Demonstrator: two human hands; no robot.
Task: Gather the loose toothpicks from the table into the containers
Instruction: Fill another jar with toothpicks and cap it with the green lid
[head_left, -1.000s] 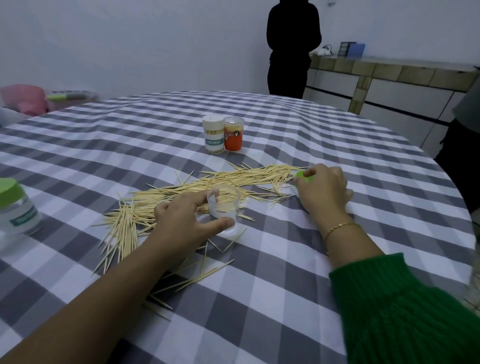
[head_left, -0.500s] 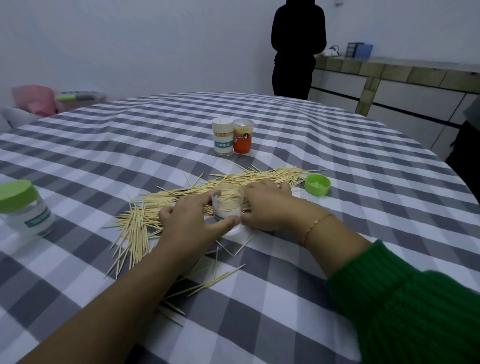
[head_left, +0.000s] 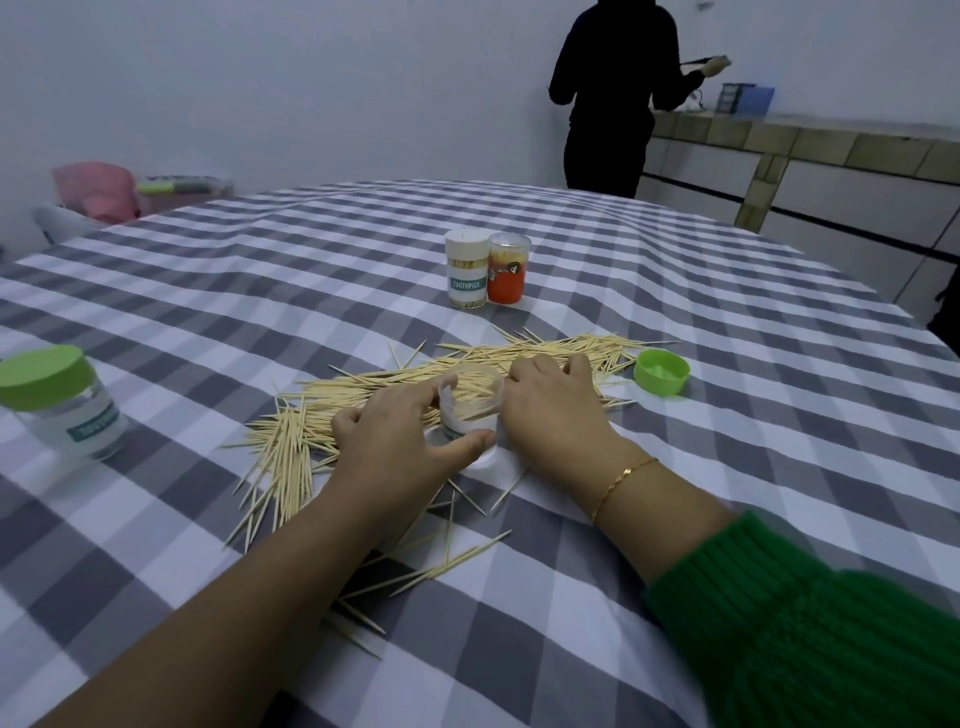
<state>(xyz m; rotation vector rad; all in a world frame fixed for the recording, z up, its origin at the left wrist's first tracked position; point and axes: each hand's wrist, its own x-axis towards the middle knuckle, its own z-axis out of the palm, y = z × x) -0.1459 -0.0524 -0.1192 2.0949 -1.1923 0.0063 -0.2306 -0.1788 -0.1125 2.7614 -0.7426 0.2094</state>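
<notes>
We had the left hand (head_left: 400, 441) gripping the open clear jar (head_left: 470, 410) amid the toothpicks (head_left: 467, 369) strewn on the counter (head_left: 675, 291), the right hand (head_left: 556, 410) resting relaxed beside it, best sweeping small aligned bundles.

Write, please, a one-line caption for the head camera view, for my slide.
Left hand grips an open clear container among loose toothpicks, right hand beside it.
</notes>
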